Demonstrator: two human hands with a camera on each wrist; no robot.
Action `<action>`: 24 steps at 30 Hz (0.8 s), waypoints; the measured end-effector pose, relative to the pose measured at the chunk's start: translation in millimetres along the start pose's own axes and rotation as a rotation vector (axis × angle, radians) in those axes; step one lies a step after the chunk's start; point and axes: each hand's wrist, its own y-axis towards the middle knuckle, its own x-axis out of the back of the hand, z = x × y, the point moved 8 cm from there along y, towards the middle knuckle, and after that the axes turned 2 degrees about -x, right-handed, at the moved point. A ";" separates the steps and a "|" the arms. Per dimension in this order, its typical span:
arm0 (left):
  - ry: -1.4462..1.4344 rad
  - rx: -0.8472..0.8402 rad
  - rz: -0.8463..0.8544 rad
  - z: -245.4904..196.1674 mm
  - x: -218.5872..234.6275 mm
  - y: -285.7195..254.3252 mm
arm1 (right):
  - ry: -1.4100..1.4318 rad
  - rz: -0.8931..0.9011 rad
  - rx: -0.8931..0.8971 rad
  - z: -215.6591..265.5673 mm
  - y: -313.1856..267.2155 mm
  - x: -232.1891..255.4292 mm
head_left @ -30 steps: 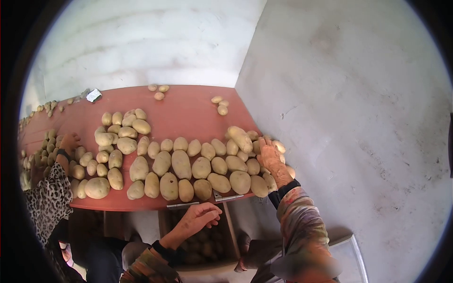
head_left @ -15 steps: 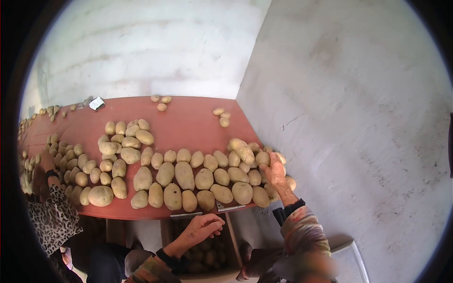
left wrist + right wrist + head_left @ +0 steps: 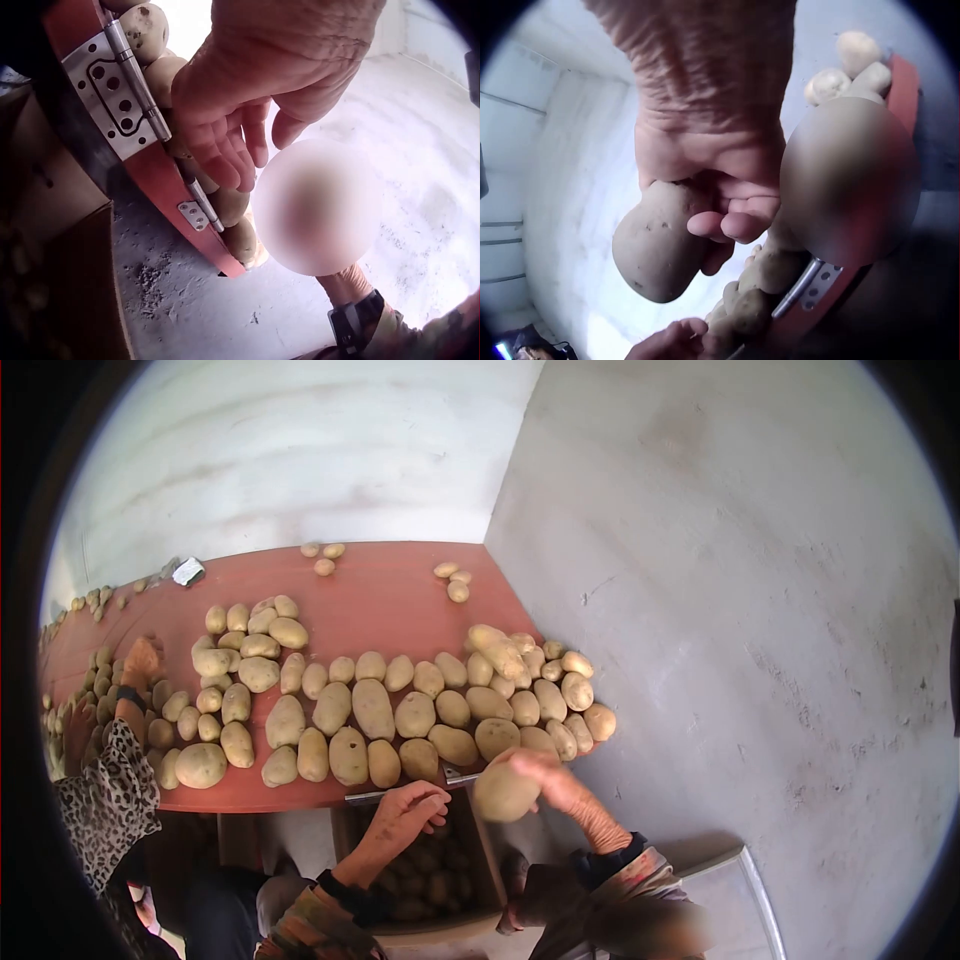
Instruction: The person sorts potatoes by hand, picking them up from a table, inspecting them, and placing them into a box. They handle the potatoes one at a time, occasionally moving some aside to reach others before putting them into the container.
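Observation:
My right hand grips a large potato in front of the table's near edge. In the right wrist view this potato has small dark eyes, and fingers curl round its side. My left hand hovers below the table edge with relaxed, slightly bent fingers and nothing in them; the left wrist view shows the same hand beside the hinges. Rows of potatoes line the front of the red table. One long potato lies on top of others at the right end.
Under the table edge stands an open box with potatoes inside. Metal hinges sit along the table's front. On the left, another person's hand reaches among smaller potatoes. A grey wall bounds the right side.
My right hand has picked up a potato from the right end of the rows and brought it left and toward me. My left hand has stayed near the same place.

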 end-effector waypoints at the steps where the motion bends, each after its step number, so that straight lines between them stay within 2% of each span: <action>1: 0.006 0.006 0.010 1.6 -1.1 -0.1 | -0.092 0.065 -0.042 -4.1 -1.4 -14.4; 2: -0.005 -0.002 0.003 1.9 -0.8 -0.2 | -0.184 0.130 -0.084 -8.0 -3.6 -28.3; 3: -0.015 -0.012 -0.002 1.8 -0.2 0.4 | -0.175 0.120 -0.084 -3.4 -5.4 -37.1; 5: -0.016 -0.005 0.006 4.6 -0.4 1.4 | -0.424 0.295 -0.173 -4.9 -10.3 -63.1; 8: -0.016 0.013 0.008 2.1 -0.4 0.7 | -0.538 0.330 -0.171 -16.8 -5.1 -78.3; 10: -0.008 0.027 0.012 -1.2 -2.3 0.7 | -0.508 0.350 -0.137 -42.3 3.1 -82.1; 12: -0.027 0.026 0.006 -3.6 -3.4 0.2 | -0.644 0.293 0.184 -38.2 9.5 -83.7; 13: -0.028 0.028 0.009 -2.7 -3.9 1.0 | -0.643 0.290 0.182 -38.4 9.7 -84.0; 15: -0.008 0.036 0.021 1.2 -4.3 2.5 | -0.825 0.403 0.012 -53.1 7.4 -88.8; 18: 0.005 0.016 0.014 2.7 -4.3 2.9 | -0.934 0.451 0.003 -68.9 4.9 -91.8; 24: 0.006 0.010 0.017 4.4 -4.0 3.8 | -0.935 0.470 -0.029 -74.1 3.0 -91.7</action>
